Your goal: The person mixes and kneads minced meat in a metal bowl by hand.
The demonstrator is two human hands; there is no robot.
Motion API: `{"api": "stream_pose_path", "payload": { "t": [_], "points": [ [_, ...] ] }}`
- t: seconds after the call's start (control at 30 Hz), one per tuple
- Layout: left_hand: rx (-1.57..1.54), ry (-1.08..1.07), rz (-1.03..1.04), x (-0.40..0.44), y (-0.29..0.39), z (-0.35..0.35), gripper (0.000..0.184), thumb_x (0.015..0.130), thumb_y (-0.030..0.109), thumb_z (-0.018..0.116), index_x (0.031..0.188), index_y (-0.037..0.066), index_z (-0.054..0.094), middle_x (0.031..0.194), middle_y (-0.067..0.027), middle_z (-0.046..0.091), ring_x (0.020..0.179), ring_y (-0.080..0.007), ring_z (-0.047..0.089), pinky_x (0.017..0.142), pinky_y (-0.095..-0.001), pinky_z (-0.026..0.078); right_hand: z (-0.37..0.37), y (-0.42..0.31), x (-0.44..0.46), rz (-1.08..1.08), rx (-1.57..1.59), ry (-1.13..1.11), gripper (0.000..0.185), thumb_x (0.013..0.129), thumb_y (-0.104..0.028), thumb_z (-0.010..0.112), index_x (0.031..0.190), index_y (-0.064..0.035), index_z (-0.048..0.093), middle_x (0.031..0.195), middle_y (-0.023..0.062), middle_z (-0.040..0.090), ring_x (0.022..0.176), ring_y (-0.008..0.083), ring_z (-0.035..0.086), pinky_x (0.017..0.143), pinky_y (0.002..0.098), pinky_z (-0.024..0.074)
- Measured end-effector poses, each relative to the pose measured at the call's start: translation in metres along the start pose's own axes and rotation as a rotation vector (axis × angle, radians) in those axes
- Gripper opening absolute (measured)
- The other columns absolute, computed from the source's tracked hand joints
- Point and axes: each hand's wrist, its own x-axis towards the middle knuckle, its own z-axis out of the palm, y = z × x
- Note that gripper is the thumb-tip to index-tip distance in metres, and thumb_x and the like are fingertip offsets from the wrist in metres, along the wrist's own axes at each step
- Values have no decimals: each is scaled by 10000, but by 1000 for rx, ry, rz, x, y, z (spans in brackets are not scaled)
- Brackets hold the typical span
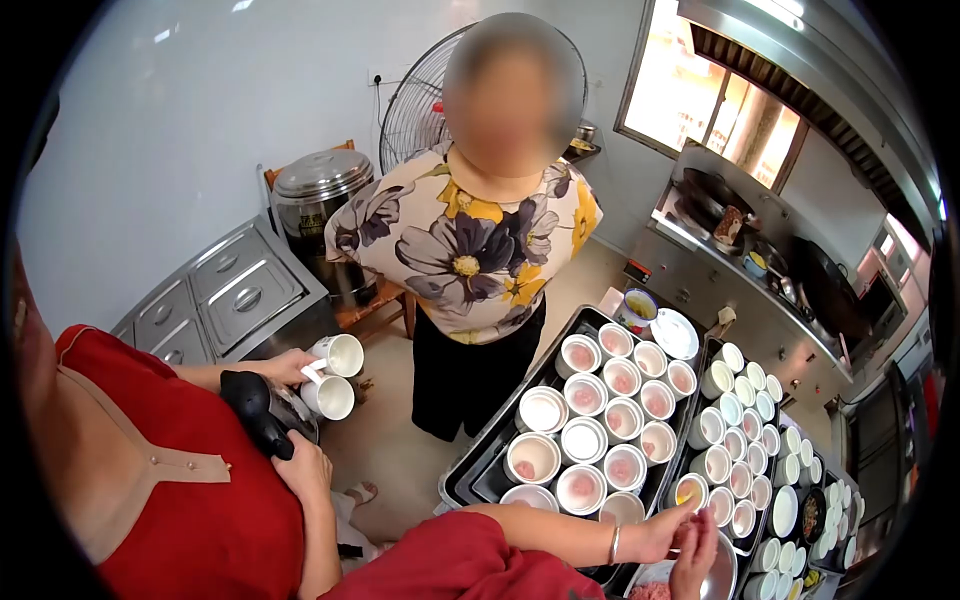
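At the bottom right, my left hand [660, 533], with a bracelet on its wrist, meets my right hand [695, 565]. Fingers of both are drawn together around a small reddish lump, seemingly minced meat, partly hidden between them. Below them is a metal bowl [722, 572] with more pink minced meat [650, 591]. A cup with something yellow in it [690, 492] stands just beyond my fingertips. To the left, a black tray [480, 470] carries rows of white cups, many with pink meat inside [583, 486].
At the left, a person in red [190, 470] holds white mugs [335, 380] and a black-handled jug [262, 415]. Another person in a flowered top [470, 250] stands across from me. More trays of cups extend right, below a stove [720, 260].
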Motion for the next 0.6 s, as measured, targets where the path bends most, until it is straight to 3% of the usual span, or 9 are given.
{"api": "stream_pose_path", "payload": {
  "t": [0.07,0.27,0.33,0.37,0.47,0.5,0.53,0.57,0.6],
  "points": [
    [-365,-12,65,27,-13,-24,378,828,477,383,891,127,510,863,-8,517,803,-120,475,751,-290,409,13,0,3,-210,-332,-148,412,856,-214,408,1214,-18,350,1150,204,433,1062,320,420,887,337,338],
    [-355,163,137,30,-7,-37,274,851,344,428,922,92,506,894,-2,539,827,-112,502,680,-246,437,30,10,12,-292,-405,-38,371,875,-298,359,1094,-12,450,1038,88,506,933,168,486,819,293,362],
    [-38,-210,363,48,-10,-55,219,855,285,426,913,86,499,822,4,530,733,-125,513,632,-240,433,28,25,11,417,1097,160,393,872,-315,356,1102,-11,451,1052,85,510,950,181,488,813,297,377],
    [10,-109,417,32,-5,-35,182,848,246,437,876,76,494,728,16,499,626,-129,492,574,-240,422,21,27,11,583,1393,189,384,868,-318,367,1077,-12,467,1028,84,521,897,182,512,767,292,410],
    [471,-227,727,34,-15,-21,166,829,222,458,855,62,492,758,-9,501,645,-147,486,599,-263,425,28,-11,21,1024,1542,424,290,879,-299,368,893,-48,515,790,57,556,664,119,519,574,252,441],
    [1030,-171,686,21,-4,-19,202,808,216,464,913,48,502,965,-79,502,907,-219,492,780,-339,388,30,-4,19,1072,1615,427,287,879,-298,368,880,-51,513,775,55,553,650,116,515,559,247,436],
    [1027,-172,682,18,-7,-20,202,808,216,464,913,48,502,965,-79,502,907,-219,492,780,-339,388,30,5,15,1055,1672,370,284,879,-298,367,868,-53,511,761,54,549,637,114,510,544,243,430],
    [1428,-116,1080,17,-11,-21,245,789,195,482,980,42,472,1028,-105,472,1001,-233,443,842,-372,332,32,13,14,1040,1725,311,282,880,-297,367,855,-55,509,746,52,546,624,111,505,529,238,425],
    [1621,-65,1183,14,-13,-19,326,780,207,487,1060,48,432,1127,-120,409,1111,-259,332,904,-404,236,33,19,11,1006,1771,250,281,880,-297,366,843,-57,507,731,50,543,611,109,501,514,233,419]
  ]
}}
